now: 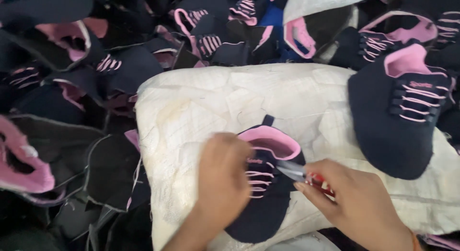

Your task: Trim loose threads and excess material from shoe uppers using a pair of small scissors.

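Note:
A dark navy shoe upper (268, 184) with pink lining and pink laces lies on a white woven sack (215, 102). My left hand (223, 176) presses down on its left side, fingers over the laces. My right hand (352, 200) grips a small cutter with a red handle and metal blades (299, 173), its tip touching the upper near the laces.
A second navy and pink upper (400, 116) rests on the sack's right side. Piles of similar dark and pink uppers (72, 88) surround the sack on the left and at the back. Another white sack (316, 1) shows at the top.

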